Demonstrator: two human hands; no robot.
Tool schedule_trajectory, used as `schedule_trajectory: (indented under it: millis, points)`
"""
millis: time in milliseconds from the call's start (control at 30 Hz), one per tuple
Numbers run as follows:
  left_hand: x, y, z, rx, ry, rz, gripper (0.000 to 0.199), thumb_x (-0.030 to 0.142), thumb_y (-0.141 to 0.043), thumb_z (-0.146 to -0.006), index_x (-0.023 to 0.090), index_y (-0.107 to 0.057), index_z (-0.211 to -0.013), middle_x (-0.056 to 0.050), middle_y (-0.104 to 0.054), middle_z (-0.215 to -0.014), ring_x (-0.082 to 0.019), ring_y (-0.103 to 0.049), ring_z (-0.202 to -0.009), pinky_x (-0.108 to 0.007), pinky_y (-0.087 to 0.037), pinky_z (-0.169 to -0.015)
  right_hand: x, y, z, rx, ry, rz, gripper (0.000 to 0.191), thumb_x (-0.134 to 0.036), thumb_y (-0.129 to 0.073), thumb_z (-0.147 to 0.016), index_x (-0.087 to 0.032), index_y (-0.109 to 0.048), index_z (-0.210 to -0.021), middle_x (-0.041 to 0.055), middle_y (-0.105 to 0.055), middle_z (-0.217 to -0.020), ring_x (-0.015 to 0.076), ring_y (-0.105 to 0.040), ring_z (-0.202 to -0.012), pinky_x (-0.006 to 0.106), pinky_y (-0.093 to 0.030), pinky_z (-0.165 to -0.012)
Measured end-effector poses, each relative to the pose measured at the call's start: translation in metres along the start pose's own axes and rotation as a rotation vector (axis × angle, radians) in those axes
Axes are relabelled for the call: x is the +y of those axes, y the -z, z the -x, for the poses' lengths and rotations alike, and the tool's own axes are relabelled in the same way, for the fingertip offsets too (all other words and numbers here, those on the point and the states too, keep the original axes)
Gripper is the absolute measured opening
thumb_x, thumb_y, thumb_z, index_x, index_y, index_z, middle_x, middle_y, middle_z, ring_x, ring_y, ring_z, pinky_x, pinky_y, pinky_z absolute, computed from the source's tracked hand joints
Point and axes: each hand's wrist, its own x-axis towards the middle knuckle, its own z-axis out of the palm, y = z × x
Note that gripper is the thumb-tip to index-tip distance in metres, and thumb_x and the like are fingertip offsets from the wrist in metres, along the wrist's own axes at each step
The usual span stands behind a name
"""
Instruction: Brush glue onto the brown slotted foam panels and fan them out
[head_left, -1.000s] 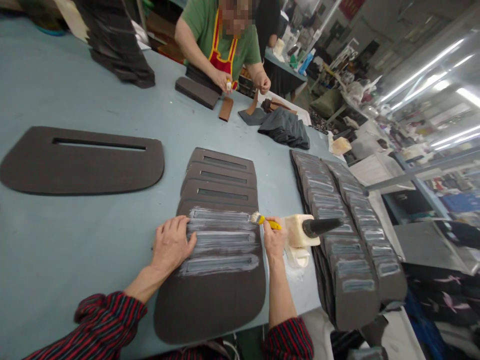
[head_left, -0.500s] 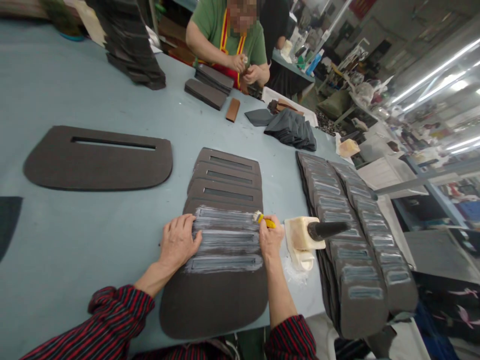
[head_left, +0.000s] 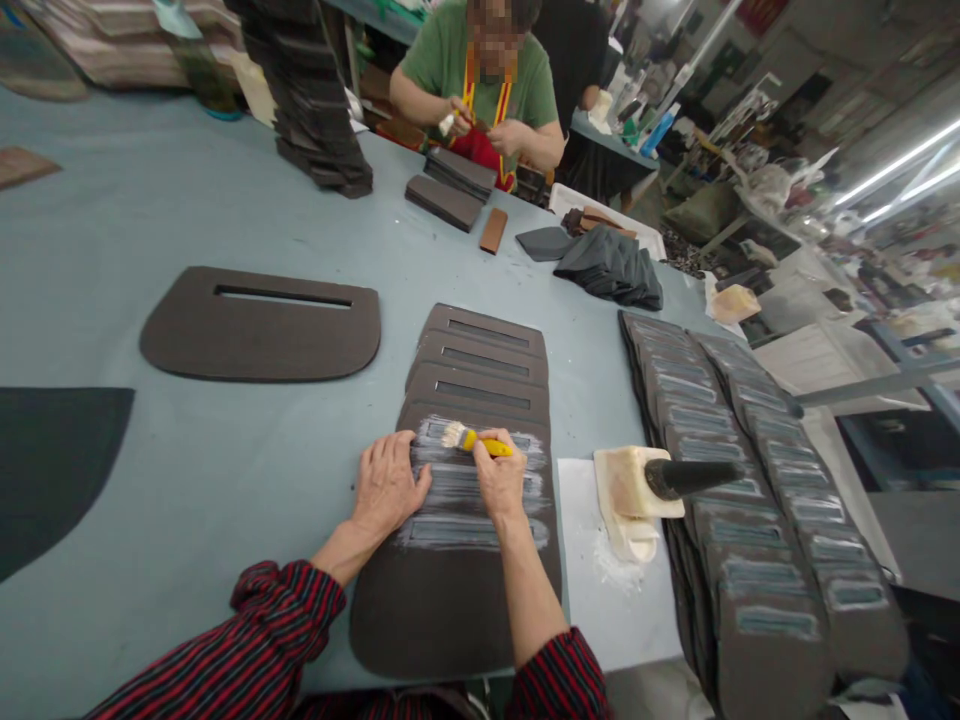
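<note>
Blue-grey worktable (head_left: 150, 220) fills the frame, factory clutter behind it. Left hand (head_left: 386, 490) lies flat and open, fingers spread, pressing on a fanned row of dark foam panels (head_left: 465, 590), each with a slot; this row sits at 6 o'clock on the table. Right hand (head_left: 499, 478) makes a narrow closed grip around the yellow handle of a paint brush (head_left: 476, 440), pale bristles touching the top panels and pointing toward the left hand. Whitish paste is smeared around the nearest three slots; the farther three panels look bare.

Just beside the row at 3 o'clock, a cream block with a black cone (head_left: 634, 490) sits on a white paper sheet (head_left: 592, 600), powdery white residue on the sheet. Past that, a second fanned stack of pasted panels (head_left: 765, 640) runs toward 4 o'clock. One loose slotted panel (head_left: 259, 325) lies at 10 o'clock, a tall panel stack (head_left: 315, 110) at 11. Co-worker in a green T-shirt (head_left: 480, 70) sits at 12 o'clock across the table, with small dark stacks (head_left: 442, 200), a brown strip (head_left: 493, 230) and a grey fabric pile (head_left: 611, 268) nearby
</note>
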Motion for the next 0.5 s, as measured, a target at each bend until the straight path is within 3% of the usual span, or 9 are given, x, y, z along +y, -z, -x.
schedule_trajectory:
  millis: [133,267,400,500]
  points:
    - [0.001,0.002,0.001,-0.004,-0.002,-0.035,0.046,0.035,-0.049,-0.084,0.011,-0.047,-0.123,-0.018,-0.058,-0.116,-0.032,-0.051,-0.110,-0.046,-0.035,-0.096,0.024,0.062,-0.003,0.160,-0.092,0.126,0.018,-0.034,-0.053,-0.076,-0.019,-0.063,-0.076,-0.0022,-0.060,-0.065,0.0129,-0.052,-0.058,0.024,-0.040,-0.058]
    - [0.004,0.003,0.001,-0.003,-0.010,-0.079,0.047,0.038,-0.047,-0.084,0.010,-0.047,-0.122,-0.018,-0.059,-0.115,-0.033,-0.051,-0.108,-0.045,-0.036,-0.094,0.033,0.119,0.011,0.362,-0.187,0.192,0.020,-0.037,-0.055,-0.074,-0.018,-0.063,-0.077,-0.0022,-0.058,-0.059,0.0139,-0.052,-0.054,0.025,-0.040,-0.055]
    - [0.001,0.004,-0.003,-0.037,-0.029,-0.088,0.047,0.043,-0.044,-0.086,0.012,-0.047,-0.121,-0.017,-0.060,-0.113,-0.033,-0.054,-0.105,-0.046,-0.038,-0.092,0.033,0.180,0.048,0.522,-0.316,0.094,0.025,-0.037,-0.061,-0.071,-0.016,-0.064,-0.085,-0.0037,-0.057,-0.056,0.0132,-0.053,-0.050,0.025,-0.041,-0.052]
    - [-0.016,0.003,-0.006,-0.111,0.004,-0.017,0.047,0.052,-0.040,-0.086,0.017,-0.049,-0.116,-0.014,-0.063,-0.106,-0.031,-0.057,-0.098,-0.045,-0.043,-0.085,0.039,0.230,0.086,0.699,-0.353,0.058,0.027,-0.036,-0.065,-0.070,-0.015,-0.062,-0.087,-0.0045,-0.055,-0.052,0.0129,-0.051,-0.048,0.024,-0.040,-0.049]
